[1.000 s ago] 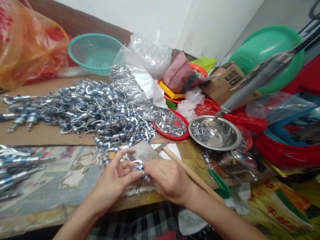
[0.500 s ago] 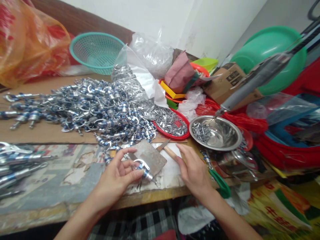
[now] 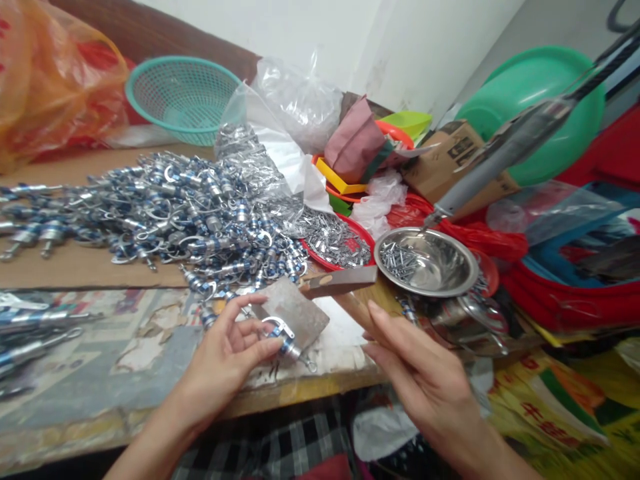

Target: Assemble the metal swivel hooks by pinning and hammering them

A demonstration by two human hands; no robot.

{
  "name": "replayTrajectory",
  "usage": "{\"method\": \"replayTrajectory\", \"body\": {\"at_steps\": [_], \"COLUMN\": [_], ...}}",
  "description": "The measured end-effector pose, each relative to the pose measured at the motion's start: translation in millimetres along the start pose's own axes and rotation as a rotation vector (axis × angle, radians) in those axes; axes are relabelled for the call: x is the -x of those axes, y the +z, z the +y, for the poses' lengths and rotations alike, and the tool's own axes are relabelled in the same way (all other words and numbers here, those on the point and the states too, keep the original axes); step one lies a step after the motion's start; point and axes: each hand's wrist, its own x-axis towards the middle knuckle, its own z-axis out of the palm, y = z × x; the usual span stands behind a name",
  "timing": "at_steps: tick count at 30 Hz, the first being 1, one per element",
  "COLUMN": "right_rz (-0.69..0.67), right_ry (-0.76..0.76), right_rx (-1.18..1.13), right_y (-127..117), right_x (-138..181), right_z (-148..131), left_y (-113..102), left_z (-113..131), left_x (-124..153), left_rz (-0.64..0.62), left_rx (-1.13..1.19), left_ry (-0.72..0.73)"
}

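Observation:
My left hand (image 3: 225,360) pinches a small silver and blue metal clasp (image 3: 281,337) and rests it on a grey metal plate (image 3: 295,310) near the table's front edge. To the right, my right hand (image 3: 420,373) is closed round the wooden handle of a hammer. The hammer's head (image 3: 337,281) hangs raised just above and to the right of the plate. A big pile of the same silver and blue clasps (image 3: 175,213) covers the cardboard behind my left hand.
A red tray of small metal bits (image 3: 340,243) and a steel bowl of screws (image 3: 445,267) stand behind the hammer. Farther back are a teal basket (image 3: 183,97), plastic bags, a cardboard box (image 3: 445,160), a green basin (image 3: 545,107) and a hanging grey power tool (image 3: 500,157).
My right hand left the clasp, moved right to the wooden handle and lifted the hammer off the table. My left hand kept the clasp on the plate.

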Motion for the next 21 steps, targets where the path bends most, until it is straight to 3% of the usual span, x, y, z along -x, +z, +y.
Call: {"method": "replayTrajectory", "body": {"at_steps": [4,8,11,16,18,21], "right_rz": [-0.227,-0.134,-0.202,-0.126,-0.176,-0.255], "right_ry": [0.021,0.011,0.047,0.29,0.355,0.29], "right_rx": [0.074,0.078,0.052,-0.041,-0.072,-0.006], "right_y": [9,13,15,31,39,46], "right_x": [8,10,6,-10,-18,-37], "right_z": [-3,-4,-2,39,60,83], "left_y": [0,1,2,-1,-3,-8], "left_z": [-1,-1,0,1,0,-1], "left_x": [0,1,2,2,1,0], "left_rz": [0.007,0.018,0.027,0.014,-0.002,0.028], "left_rx": [0.003,0.002,0.001,-0.225,-0.348,-0.527], "left_ry": [0.015,0.019,0.025,0.053,0.11,0.289]}}
